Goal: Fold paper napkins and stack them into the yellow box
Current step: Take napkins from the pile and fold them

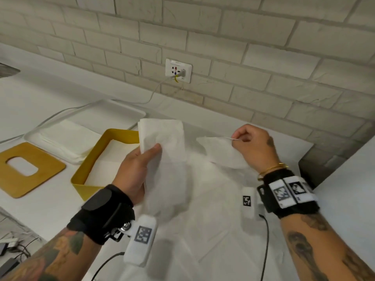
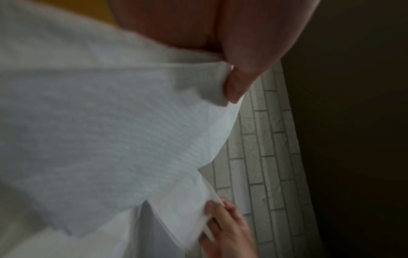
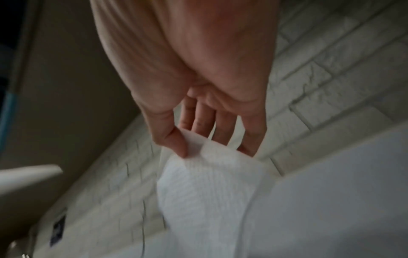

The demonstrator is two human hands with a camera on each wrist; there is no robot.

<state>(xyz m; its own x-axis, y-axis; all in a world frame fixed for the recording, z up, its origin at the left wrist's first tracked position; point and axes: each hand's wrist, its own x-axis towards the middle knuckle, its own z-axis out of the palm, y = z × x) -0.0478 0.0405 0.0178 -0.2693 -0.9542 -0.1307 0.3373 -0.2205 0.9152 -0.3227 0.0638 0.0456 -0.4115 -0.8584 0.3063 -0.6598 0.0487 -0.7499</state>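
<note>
Two hands share one napkin (image 1: 162, 142) at frame centre: my left hand (image 1: 135, 169) clamps it under the thumb, my right hand (image 1: 253, 145) pinches its far corner, fingers curled. Left of it sits the yellow box (image 1: 95, 157) on the worktop (image 1: 223, 240). No readable writing.

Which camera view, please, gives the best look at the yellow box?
The head view: the yellow box stands open beside the left hand, with white paper inside. The left wrist view catches only a yellow sliver at its top edge; the right wrist view shows none.
</note>
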